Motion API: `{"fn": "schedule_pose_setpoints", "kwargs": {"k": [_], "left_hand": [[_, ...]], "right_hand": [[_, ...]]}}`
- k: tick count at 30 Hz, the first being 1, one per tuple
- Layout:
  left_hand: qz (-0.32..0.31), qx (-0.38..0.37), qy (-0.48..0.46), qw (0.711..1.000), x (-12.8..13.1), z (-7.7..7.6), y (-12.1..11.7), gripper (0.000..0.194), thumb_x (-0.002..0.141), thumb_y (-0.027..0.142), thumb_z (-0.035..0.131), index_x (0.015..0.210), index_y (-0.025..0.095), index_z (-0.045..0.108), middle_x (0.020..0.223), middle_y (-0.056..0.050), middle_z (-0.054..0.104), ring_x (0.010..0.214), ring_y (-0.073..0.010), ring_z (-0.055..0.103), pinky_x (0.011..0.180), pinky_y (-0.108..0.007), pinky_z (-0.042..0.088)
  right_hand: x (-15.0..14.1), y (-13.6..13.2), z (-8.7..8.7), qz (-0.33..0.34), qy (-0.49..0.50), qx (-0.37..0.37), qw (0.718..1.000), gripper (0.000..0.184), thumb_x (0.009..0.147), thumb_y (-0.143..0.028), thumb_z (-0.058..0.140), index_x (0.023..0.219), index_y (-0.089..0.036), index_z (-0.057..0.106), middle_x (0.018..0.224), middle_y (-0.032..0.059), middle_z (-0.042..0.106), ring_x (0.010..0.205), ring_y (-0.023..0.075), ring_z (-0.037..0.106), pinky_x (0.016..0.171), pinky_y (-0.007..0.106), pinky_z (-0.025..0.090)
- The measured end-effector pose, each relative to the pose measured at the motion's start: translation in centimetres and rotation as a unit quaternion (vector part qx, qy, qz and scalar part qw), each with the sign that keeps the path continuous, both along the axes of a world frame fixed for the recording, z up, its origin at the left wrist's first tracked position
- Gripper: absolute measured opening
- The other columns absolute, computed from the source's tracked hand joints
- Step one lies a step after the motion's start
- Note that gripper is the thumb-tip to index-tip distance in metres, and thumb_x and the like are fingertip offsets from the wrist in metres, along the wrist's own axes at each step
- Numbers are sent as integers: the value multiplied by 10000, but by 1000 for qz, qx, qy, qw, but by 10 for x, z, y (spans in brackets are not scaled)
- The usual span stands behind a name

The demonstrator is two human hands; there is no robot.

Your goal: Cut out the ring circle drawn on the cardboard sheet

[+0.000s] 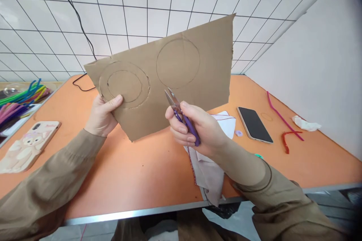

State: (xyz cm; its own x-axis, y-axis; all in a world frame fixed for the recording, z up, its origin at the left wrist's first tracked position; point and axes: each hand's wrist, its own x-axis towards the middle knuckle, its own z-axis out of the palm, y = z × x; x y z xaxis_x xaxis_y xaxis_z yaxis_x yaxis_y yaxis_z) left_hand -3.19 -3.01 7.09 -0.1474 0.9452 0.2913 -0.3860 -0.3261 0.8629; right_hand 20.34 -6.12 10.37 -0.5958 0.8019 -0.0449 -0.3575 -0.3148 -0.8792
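- Cardboard sheet, held up above the orange bench, bears two nested circles and one single circle.
- Left hand: its grip pinches the sheet's left edge, thumb in front.
- Right hand: its grip is curled around purple-handled scissors, blades slightly parted near the single circle's lower edge.
- White cloth lies beneath the right wrist; smartphone rests farther right.

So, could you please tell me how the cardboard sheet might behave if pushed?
The cardboard sheet is probably fairly stiff, as it extends nearly flat from the left hand at one end. It looks light for its size, being held one-handed. It may give more easily at the outer left circle, whose outline looks partly cut.
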Motion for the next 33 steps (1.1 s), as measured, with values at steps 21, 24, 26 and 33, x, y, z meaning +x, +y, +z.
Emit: {"fn": "schedule_pose_setpoints", "kwargs": {"k": [21,24,26,33], "left_hand": [[36,-2,67,997,18,-24,-48,244,721,294,804,953,243,748,1008,-70,757,1017,-315,691,873,-473,590],[38,3,73,997,19,-24,-49,232,717,298,806,935,239,753,991,-70,758,1002,-310,694,869,-468,591],[47,15,79,996,19,-23,-49,220,721,290,803,930,241,757,992,-64,758,997,-295,696,877,-450,589],[77,52,105,990,14,-25,-48,211,724,264,800,929,240,756,997,-51,753,961,-264,693,872,-432,579]], "right_hand": [[-8,-5,-4,1,-23,-29,999,272,894,-417,555,781,-170,563,526,-92,361,384,24,208,351,156,165],[-7,-5,-4,2,-26,-29,999,272,890,-420,561,782,-170,564,528,-92,363,384,23,213,354,157,164],[-7,-5,-3,-3,-23,-29,999,272,884,-418,569,779,-168,565,529,-92,367,385,22,216,354,156,162],[-6,-5,-2,2,-26,-47,999,278,894,-422,557,781,-167,569,524,-92,358,384,24,205,353,155,165]]}}
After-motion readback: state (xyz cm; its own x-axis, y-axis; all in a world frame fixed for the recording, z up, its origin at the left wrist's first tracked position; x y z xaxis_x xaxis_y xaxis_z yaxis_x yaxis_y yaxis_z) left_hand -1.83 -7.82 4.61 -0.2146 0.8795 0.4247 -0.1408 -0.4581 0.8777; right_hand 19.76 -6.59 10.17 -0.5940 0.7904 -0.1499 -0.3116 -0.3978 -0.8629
